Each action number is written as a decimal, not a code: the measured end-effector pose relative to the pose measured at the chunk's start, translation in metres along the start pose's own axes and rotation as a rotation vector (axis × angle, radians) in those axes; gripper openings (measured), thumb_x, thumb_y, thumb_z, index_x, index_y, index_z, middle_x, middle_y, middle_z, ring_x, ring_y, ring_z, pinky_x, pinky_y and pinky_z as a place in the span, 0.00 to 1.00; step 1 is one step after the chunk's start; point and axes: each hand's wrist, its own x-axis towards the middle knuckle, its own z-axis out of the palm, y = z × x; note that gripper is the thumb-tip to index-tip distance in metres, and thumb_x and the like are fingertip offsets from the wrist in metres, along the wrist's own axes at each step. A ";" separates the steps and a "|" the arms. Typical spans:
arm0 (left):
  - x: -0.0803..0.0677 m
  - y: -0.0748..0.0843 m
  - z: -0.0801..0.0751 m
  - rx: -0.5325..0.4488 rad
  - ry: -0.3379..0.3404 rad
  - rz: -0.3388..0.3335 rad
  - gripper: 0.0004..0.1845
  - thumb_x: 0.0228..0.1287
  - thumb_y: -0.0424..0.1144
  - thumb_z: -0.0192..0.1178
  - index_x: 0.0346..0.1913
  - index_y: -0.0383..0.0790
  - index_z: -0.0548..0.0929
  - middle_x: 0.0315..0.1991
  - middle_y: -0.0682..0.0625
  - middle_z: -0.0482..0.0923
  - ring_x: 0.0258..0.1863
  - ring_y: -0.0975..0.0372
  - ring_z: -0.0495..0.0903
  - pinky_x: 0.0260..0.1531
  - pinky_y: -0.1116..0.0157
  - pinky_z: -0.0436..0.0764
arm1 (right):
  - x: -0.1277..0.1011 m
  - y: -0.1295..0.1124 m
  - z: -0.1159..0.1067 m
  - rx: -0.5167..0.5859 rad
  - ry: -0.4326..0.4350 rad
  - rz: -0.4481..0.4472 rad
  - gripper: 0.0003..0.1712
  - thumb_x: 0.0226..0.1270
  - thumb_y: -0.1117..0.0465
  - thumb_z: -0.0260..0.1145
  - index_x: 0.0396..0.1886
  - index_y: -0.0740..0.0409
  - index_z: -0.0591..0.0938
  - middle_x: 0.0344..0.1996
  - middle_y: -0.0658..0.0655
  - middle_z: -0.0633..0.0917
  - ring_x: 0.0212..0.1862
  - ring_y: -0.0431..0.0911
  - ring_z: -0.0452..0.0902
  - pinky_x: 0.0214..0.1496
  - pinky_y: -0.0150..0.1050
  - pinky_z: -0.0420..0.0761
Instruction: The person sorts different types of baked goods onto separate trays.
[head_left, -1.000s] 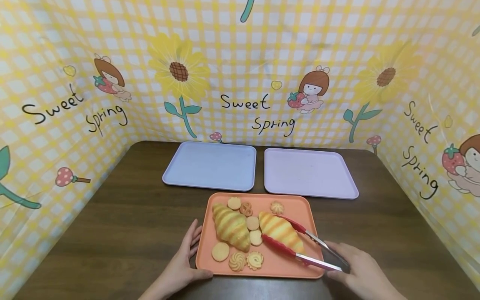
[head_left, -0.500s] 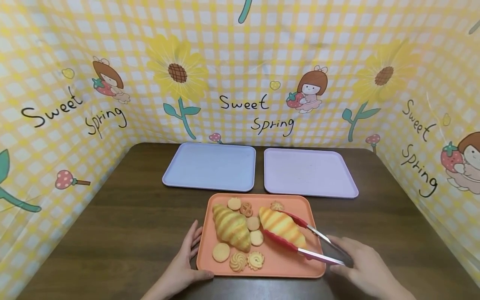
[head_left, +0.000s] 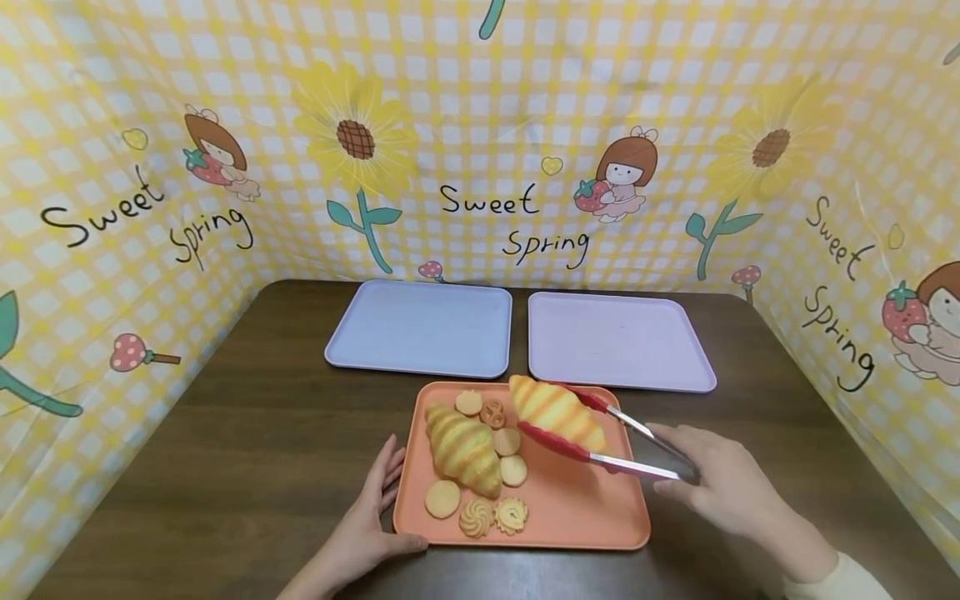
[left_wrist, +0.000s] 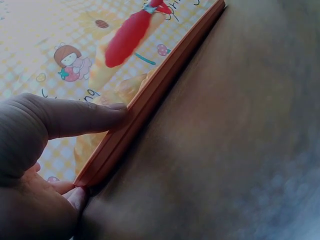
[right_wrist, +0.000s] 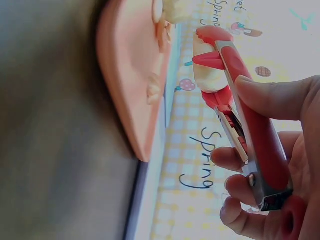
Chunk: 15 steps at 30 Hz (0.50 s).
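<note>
Head view: three trays lie on the table (head_left: 225,467), one orange tray (head_left: 600,517) near, one blue tray (head_left: 423,329) and one pink tray (head_left: 615,342) beyond. Two croissants: one croissant (head_left: 462,450) rests on the orange tray; the lifted croissant (head_left: 557,414) is clamped in red tongs (head_left: 600,437), squeezed by the right hand (head_left: 723,487). Seven cookies (head_left: 480,517) are visible. Left hand (head_left: 367,521) grips the orange tray's edge; only the left wrist view shows its thumb (left_wrist: 80,117) pressing the rim.
</note>
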 end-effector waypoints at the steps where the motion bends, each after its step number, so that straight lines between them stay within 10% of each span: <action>1: 0.000 0.000 0.000 -0.001 -0.001 0.000 0.70 0.45 0.30 0.80 0.80 0.41 0.35 0.77 0.31 0.43 0.75 0.41 0.46 0.60 0.78 0.62 | 0.003 0.001 -0.001 -0.001 0.002 -0.004 0.35 0.42 0.58 0.82 0.55 0.57 0.84 0.41 0.51 0.87 0.38 0.46 0.82 0.36 0.48 0.80; 10: 0.000 -0.001 -0.001 -0.001 -0.017 -0.013 0.70 0.48 0.32 0.79 0.80 0.42 0.34 0.78 0.33 0.41 0.76 0.42 0.46 0.69 0.56 0.60 | 0.036 0.000 -0.009 0.004 -0.055 0.038 0.33 0.49 0.57 0.79 0.58 0.58 0.83 0.46 0.57 0.87 0.43 0.54 0.83 0.42 0.55 0.80; 15: 0.001 -0.002 -0.002 0.009 -0.020 0.002 0.69 0.47 0.32 0.79 0.80 0.42 0.34 0.78 0.33 0.42 0.76 0.42 0.46 0.64 0.72 0.62 | 0.050 -0.002 -0.004 0.026 -0.058 0.037 0.31 0.51 0.58 0.77 0.58 0.57 0.83 0.46 0.56 0.87 0.43 0.53 0.83 0.43 0.53 0.79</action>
